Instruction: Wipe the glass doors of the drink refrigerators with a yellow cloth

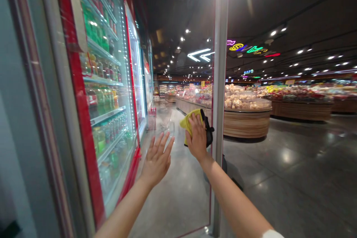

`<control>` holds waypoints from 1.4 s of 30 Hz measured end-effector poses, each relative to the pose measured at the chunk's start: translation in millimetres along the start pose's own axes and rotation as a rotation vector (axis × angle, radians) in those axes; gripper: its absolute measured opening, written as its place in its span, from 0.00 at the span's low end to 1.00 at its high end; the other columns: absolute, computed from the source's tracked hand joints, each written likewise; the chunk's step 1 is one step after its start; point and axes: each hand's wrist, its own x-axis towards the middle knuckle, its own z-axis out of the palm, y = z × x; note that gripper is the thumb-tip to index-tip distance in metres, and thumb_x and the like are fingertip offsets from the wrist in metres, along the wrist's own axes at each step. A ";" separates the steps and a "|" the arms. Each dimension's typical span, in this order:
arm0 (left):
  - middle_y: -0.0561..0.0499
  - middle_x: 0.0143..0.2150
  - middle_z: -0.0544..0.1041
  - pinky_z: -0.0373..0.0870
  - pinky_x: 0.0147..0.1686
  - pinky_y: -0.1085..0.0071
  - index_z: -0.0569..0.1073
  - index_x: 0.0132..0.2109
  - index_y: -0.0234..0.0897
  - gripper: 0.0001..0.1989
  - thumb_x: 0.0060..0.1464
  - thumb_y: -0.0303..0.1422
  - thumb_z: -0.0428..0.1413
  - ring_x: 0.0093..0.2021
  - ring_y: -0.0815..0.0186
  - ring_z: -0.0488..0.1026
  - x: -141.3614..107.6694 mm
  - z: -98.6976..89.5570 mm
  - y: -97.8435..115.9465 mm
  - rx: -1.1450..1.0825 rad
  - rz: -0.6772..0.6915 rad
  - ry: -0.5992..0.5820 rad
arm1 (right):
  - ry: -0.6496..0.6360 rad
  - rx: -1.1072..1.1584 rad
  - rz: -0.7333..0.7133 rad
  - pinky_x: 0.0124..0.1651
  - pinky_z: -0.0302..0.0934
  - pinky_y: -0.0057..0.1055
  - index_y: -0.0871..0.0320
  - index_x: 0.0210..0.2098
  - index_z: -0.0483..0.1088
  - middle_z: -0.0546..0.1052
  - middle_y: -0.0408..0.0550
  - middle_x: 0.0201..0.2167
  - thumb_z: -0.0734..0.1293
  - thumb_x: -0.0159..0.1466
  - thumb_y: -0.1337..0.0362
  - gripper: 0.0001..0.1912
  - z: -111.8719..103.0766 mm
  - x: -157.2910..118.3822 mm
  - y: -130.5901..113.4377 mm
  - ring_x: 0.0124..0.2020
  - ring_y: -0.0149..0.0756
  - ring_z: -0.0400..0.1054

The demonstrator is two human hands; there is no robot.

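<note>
My right hand (197, 137) presses a yellow cloth (186, 123) with dark edging flat against a clear glass door (178, 197). The fingers lie over the cloth, close to the door's metal frame (221, 63). Just beside that hand, a black piece (209, 134) shows at the frame; I cannot tell whether it is a handle or part of the cloth. My left hand (157, 158) is raised with fingers spread and palm toward the glass, holding nothing. Whether it touches the pane cannot be made out.
On the left stands a red-framed drinks fridge (76, 119) with bottles (97, 100) on lit shelves. Beyond the door, wood-sided produce displays (245, 124) stand on the shiny grey floor (292, 178). A dark object (224, 163) is partly hidden behind the door frame.
</note>
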 end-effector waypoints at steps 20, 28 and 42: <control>0.45 0.76 0.54 0.42 0.75 0.49 0.49 0.75 0.46 0.40 0.60 0.30 0.56 0.76 0.54 0.47 -42.1 -14.3 -32.6 0.033 -0.081 -0.029 | -0.189 -0.129 -0.352 0.74 0.35 0.53 0.48 0.65 0.65 0.68 0.50 0.67 0.61 0.69 0.68 0.25 -3.2 -46.2 3.7 0.73 0.40 0.50; 0.44 0.77 0.51 0.44 0.74 0.49 0.49 0.75 0.45 0.41 0.60 0.30 0.55 0.76 0.53 0.47 -54.3 -26.8 -52.3 0.075 -0.119 -0.025 | 0.104 -0.161 0.026 0.71 0.40 0.64 0.51 0.66 0.65 0.59 0.58 0.71 0.62 0.70 0.63 0.24 25.1 30.5 -24.4 0.74 0.53 0.46; 0.42 0.75 0.55 0.44 0.74 0.50 0.52 0.74 0.43 0.39 0.60 0.30 0.56 0.76 0.53 0.46 -70.9 -30.4 -58.1 0.108 -0.141 -0.046 | 0.048 -0.073 -0.112 0.71 0.42 0.60 0.45 0.62 0.70 0.67 0.50 0.67 0.61 0.66 0.72 0.27 16.4 8.6 -16.1 0.72 0.49 0.52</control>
